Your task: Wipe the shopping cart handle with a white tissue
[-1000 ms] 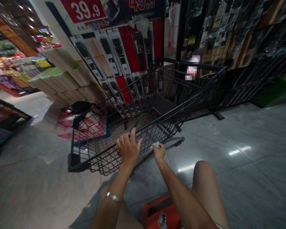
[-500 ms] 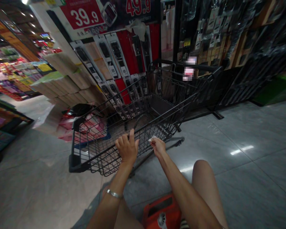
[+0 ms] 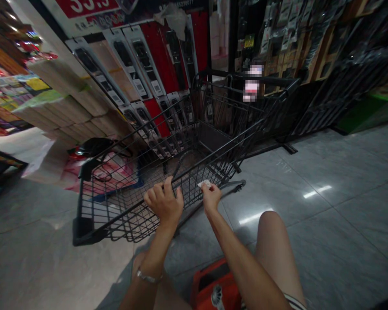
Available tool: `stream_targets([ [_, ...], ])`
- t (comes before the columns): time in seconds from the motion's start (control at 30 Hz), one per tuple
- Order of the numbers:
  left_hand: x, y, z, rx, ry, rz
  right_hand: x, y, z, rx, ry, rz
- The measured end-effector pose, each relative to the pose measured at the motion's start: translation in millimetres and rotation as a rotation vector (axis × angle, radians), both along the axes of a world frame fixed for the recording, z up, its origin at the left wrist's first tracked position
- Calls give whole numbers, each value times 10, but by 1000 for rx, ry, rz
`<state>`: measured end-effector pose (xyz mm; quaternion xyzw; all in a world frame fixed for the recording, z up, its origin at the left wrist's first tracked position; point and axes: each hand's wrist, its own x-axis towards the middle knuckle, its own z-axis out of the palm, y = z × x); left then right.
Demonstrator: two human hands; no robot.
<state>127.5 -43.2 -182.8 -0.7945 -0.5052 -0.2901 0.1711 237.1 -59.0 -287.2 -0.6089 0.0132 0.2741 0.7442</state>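
A black wire shopping cart (image 3: pixel 213 150) stands in front of me, with its handle at the far right end. My left hand (image 3: pixel 164 201) is wrapped over the near top rail of the cart, the fingers on the rail and the thumb apart. Just right of it, my right hand (image 3: pixel 211 196) pinches a small white cloth or tissue (image 3: pixel 204 184) against the side of the cart, close to the wire mesh. Whether the white piece touches the wires is hard to tell. The cart's basket shows bare mesh at its bottom.
An orange-red basket or stool (image 3: pixel 215 286) is between my knees. Behind the cart hangs a rack of packaged goods (image 3: pixel 142 64). Stacked paper packs (image 3: pixel 61 103) and a pink bag (image 3: pixel 116 170) stand at the left. A green box (image 3: pixel 362 112) is at the right.
The view has shifted, so cart and rack sit slightly further left and higher. My left hand stays on the rail; my right hand still pinches the white piece, which shows more now.
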Motion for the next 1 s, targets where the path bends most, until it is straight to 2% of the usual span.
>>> stream_targets([
  [0.3, -4, 30, -45, -52, -22, 24, -174, 21, -154, -88, -124, 50],
  [0.63, -30, 37, -82, -21, 32, 37, -257, -55, -486, -208, -226, 149],
  [0.83, -60, 58, -102, -12, 76, 17, -140, -124, -525, -238, -351, 221],
  [1.0, -61, -8, 20, -21, 78, -33, 16, -345, -578, -287, -361, 210],
])
